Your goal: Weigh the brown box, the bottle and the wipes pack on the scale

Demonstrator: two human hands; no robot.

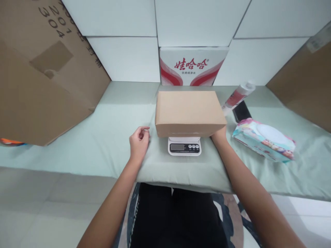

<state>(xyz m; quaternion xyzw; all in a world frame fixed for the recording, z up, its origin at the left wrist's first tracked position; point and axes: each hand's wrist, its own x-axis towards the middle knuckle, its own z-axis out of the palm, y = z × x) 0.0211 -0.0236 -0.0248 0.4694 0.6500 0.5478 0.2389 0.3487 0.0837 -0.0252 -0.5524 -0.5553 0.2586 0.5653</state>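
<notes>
A closed brown cardboard box (187,108) lies flat over a white digital kitchen scale (184,151), whose display and buttons show at the front. The rest of the scale is hidden beneath the box. To the left of the box, my left hand (139,139) rests on the cloth with its fingers curled in and nothing visible in them; it does not touch the box. My right hand (219,133) is at the box's right front corner, its fingers hidden under or behind that side.
Right of the box are a clear bottle (238,98) with a red label, a dark phone-like object (242,111) and a pack of wipes (263,139). A red-and-white carton (193,67) stands behind. Large cardboard boxes flank the green cloth (111,131) at left (51,100) and right (305,79).
</notes>
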